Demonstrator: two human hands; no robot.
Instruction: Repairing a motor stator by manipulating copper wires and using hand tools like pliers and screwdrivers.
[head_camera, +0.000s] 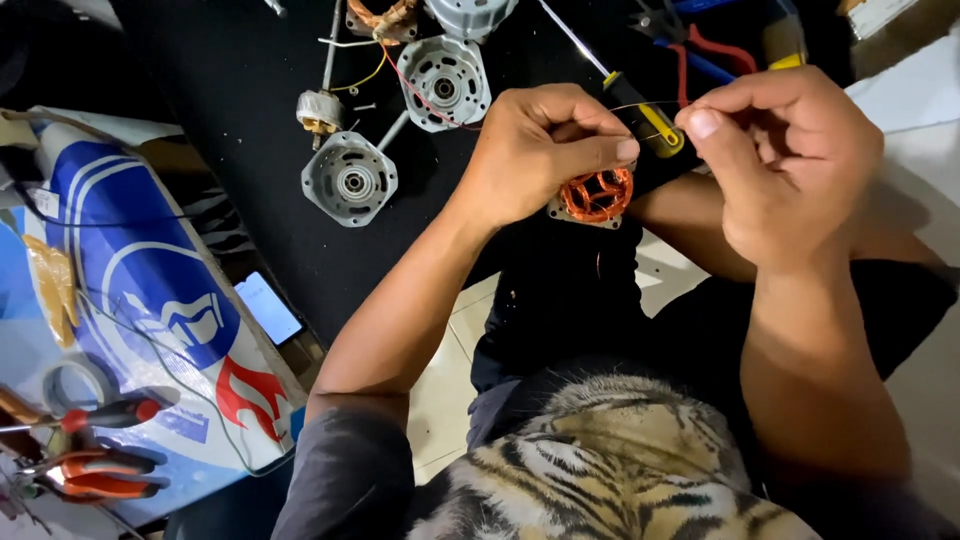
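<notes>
now left hand (535, 150) gripping copper coil (596, 193), right hand (785, 165) pinching wire (645, 104)

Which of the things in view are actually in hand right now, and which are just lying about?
In hand:
- copper-wound stator, gripped by the left hand
- thin copper wire, pinched by the right hand

Lying about:
- two grey motor end caps
- rotor on its shaft
- yellow-handled screwdriver
- red pliers
- orange pliers
- phone

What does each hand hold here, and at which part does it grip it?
The left hand grips the copper coil at its top edge. The right hand pinches a thin wire between thumb and fingers.
</notes>
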